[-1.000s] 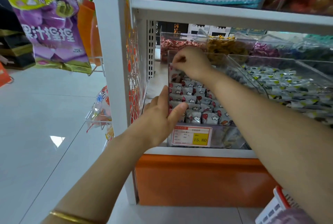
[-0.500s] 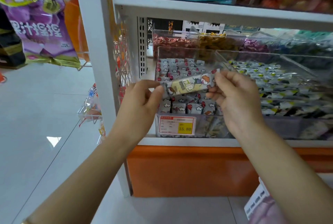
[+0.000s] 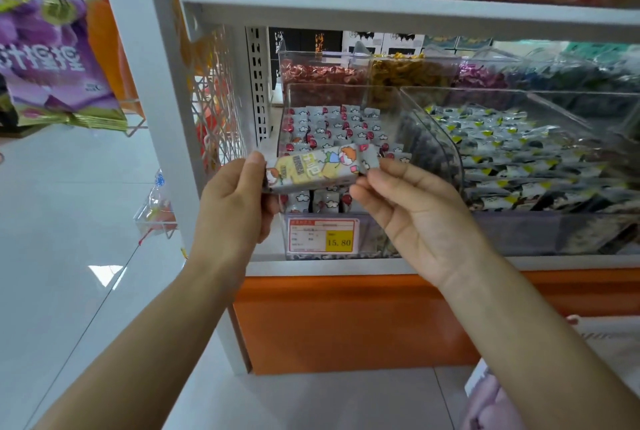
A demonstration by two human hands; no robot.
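I see left grip (image 3: 239, 203) pinching left end of snack packet (image 3: 318, 166), right grip (image 3: 415, 211) pinching right end, in front of candy bin (image 3: 329, 86).

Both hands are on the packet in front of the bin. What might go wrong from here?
1. The left hand and right hand only pinch the snack packet by its ends, so it may slip and drop to the floor.
2. Pulling the ends apart might tear the wrapper.
3. The neighbouring bin of green-marked packets sits right beside the clear bin, so a return could land in the wrong one.
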